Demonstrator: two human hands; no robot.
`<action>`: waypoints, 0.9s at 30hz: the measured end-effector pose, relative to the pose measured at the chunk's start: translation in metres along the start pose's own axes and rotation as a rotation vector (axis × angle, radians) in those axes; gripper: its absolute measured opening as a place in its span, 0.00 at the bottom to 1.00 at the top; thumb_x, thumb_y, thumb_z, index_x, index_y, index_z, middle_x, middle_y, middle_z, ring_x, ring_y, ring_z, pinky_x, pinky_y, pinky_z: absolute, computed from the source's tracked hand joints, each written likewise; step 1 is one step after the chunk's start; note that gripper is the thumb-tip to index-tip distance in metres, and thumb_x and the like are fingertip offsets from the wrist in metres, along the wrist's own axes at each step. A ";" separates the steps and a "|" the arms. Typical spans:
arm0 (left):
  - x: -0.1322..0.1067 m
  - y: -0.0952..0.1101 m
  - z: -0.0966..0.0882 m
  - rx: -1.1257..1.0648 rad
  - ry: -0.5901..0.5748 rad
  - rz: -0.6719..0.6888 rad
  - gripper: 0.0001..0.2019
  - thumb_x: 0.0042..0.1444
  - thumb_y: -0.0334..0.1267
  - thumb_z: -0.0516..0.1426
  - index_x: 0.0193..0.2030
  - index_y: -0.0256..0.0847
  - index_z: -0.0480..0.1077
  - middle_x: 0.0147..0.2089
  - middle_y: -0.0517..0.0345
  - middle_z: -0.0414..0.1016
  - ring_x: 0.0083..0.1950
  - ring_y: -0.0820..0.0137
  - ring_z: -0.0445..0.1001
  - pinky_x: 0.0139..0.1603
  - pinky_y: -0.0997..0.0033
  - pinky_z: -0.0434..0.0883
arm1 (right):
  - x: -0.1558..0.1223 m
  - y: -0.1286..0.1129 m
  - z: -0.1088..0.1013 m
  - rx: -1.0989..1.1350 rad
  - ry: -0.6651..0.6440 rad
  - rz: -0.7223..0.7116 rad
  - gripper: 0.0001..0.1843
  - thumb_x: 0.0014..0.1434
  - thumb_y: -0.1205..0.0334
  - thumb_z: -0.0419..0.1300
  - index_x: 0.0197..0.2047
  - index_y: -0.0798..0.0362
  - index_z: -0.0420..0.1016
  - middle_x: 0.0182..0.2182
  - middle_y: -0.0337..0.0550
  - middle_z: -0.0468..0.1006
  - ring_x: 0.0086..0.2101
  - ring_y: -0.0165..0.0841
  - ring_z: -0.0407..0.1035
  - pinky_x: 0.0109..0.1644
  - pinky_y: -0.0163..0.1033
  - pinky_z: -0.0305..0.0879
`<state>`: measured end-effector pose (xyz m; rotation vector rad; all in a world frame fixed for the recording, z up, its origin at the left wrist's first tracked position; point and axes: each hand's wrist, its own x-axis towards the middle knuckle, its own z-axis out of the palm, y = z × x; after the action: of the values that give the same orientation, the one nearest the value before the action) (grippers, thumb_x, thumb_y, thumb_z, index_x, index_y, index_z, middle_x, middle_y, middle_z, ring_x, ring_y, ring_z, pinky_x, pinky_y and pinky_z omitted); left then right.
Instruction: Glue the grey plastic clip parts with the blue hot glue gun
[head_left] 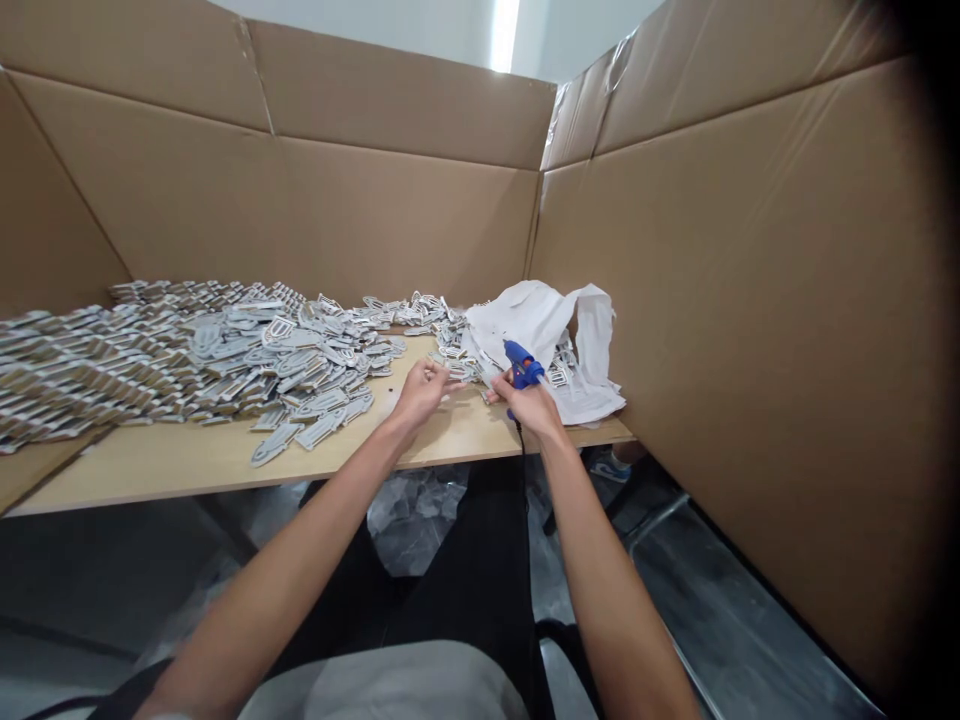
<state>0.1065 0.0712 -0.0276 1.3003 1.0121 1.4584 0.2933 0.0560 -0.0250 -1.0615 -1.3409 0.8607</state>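
Note:
My right hand (531,405) is closed around a blue glue gun (523,365), whose cord hangs down over the table's front edge. To its left, my left hand (421,392) is just above the tabletop, its thumb and fingers drawn together. Whatever lies in that pinch, if anything, is too small to make out. Close beyond both hands is a scatter of small flat grey-and-white pieces (452,345). A crumpled white plastic bag (517,312) lies behind the glue gun, with more of these pieces showing through its opening.
A large loose heap of the same flat pieces (300,350) covers the table's left middle, with stacked rows (67,375) farther left. Tall cardboard walls (397,200) stand behind and at both sides. The wooden tabletop (180,460) ends just before my lap.

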 end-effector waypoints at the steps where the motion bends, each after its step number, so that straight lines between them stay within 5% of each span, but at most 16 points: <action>1: -0.007 -0.001 0.002 -0.053 -0.024 0.025 0.13 0.61 0.41 0.62 0.37 0.42 0.61 0.39 0.58 0.73 0.44 0.69 0.79 0.56 0.60 0.77 | -0.001 -0.001 0.004 0.062 -0.006 0.010 0.22 0.50 0.45 0.71 0.31 0.48 0.66 0.28 0.39 0.78 0.33 0.38 0.80 0.40 0.41 0.78; 6: -0.032 -0.009 0.004 -0.149 -0.065 0.088 0.21 0.50 0.48 0.71 0.39 0.41 0.66 0.40 0.59 0.75 0.44 0.66 0.80 0.56 0.58 0.77 | -0.003 0.005 0.020 0.223 -0.029 0.036 0.24 0.45 0.45 0.74 0.29 0.49 0.66 0.28 0.36 0.74 0.33 0.36 0.77 0.40 0.42 0.79; 11: -0.040 -0.014 -0.001 -0.148 -0.044 -0.021 0.31 0.41 0.38 0.74 0.53 0.41 0.73 0.35 0.61 0.76 0.39 0.64 0.83 0.49 0.61 0.79 | -0.005 0.012 0.028 0.055 -0.069 -0.081 0.18 0.51 0.45 0.67 0.30 0.49 0.67 0.29 0.36 0.74 0.33 0.35 0.72 0.46 0.43 0.74; 17: -0.037 -0.014 0.000 -0.277 0.037 -0.152 0.16 0.44 0.37 0.71 0.37 0.38 0.72 0.34 0.55 0.79 0.34 0.66 0.81 0.44 0.62 0.80 | -0.008 0.005 0.032 -0.070 -0.153 -0.135 0.17 0.54 0.44 0.63 0.30 0.49 0.69 0.30 0.38 0.76 0.34 0.34 0.70 0.45 0.39 0.70; 23: -0.039 -0.010 -0.002 -0.382 -0.039 -0.126 0.23 0.43 0.46 0.75 0.28 0.39 0.66 0.29 0.59 0.76 0.37 0.68 0.80 0.51 0.58 0.80 | -0.009 0.004 0.032 -0.023 -0.203 -0.125 0.17 0.54 0.44 0.64 0.29 0.48 0.69 0.29 0.37 0.76 0.33 0.35 0.71 0.44 0.39 0.71; 27: -0.039 -0.011 0.000 -0.354 -0.008 -0.127 0.22 0.40 0.44 0.76 0.32 0.39 0.70 0.32 0.54 0.81 0.36 0.66 0.81 0.45 0.61 0.79 | -0.006 0.011 0.031 -0.016 -0.108 -0.126 0.17 0.55 0.44 0.65 0.29 0.48 0.69 0.29 0.38 0.76 0.34 0.37 0.74 0.46 0.42 0.73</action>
<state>0.1090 0.0360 -0.0480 0.9696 0.7731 1.4555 0.2630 0.0569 -0.0396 -0.9437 -1.4907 0.8239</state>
